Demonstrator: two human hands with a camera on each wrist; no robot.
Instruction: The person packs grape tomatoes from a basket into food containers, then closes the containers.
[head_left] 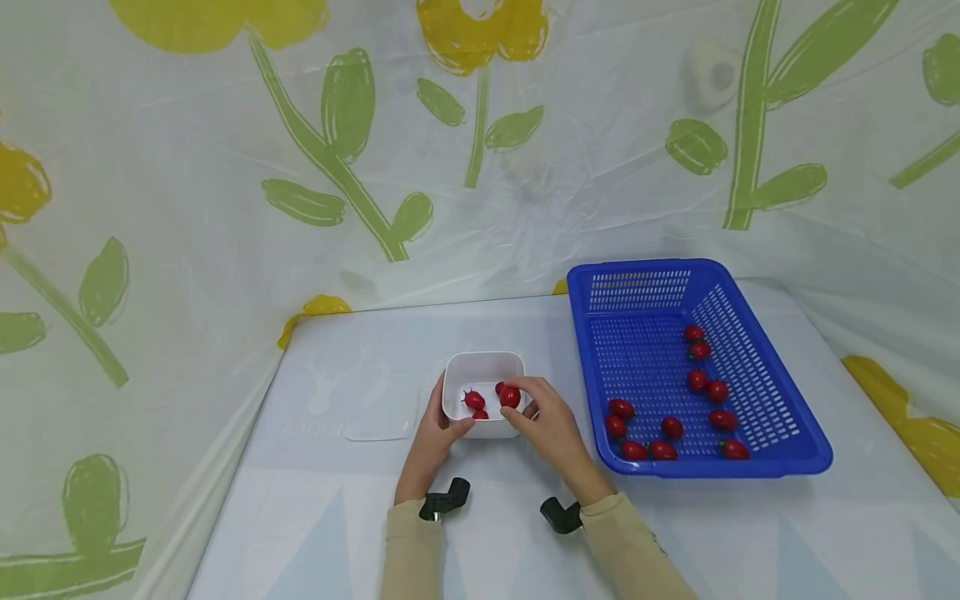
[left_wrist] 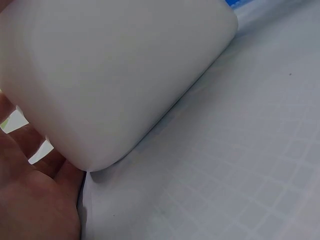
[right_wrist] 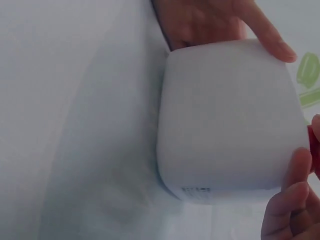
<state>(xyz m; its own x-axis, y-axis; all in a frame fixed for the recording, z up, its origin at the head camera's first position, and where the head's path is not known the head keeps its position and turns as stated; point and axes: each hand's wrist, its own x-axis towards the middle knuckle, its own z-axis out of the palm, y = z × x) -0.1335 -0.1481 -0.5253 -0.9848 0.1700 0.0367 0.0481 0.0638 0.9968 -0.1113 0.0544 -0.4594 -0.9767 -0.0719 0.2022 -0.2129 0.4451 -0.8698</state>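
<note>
- Left: a transparent flat piece (head_left: pixel 381 412), rounded at the corners, its outline faint.
- Left hand (head_left: pixel 431 440) grips the left side of the smooth white box (head_left: pixel 491 429).
- Inside, glossy tomatoes (head_left: pixel 474 400); the near wall partly hides one.
- Right hand (head_left: pixel 551 423) pinches a red tomato (head_left: pixel 510 397) at the box's right side.
- Right, across a gap of tabletop (head_left: pixel 558 358): slotted blue basket (head_left: pixel 630 358), more tomatoes along its near and right edges.

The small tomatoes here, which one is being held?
The rightmost tomato at the white box, pinched by the right hand; the others lie in that box or the blue basket.
</note>
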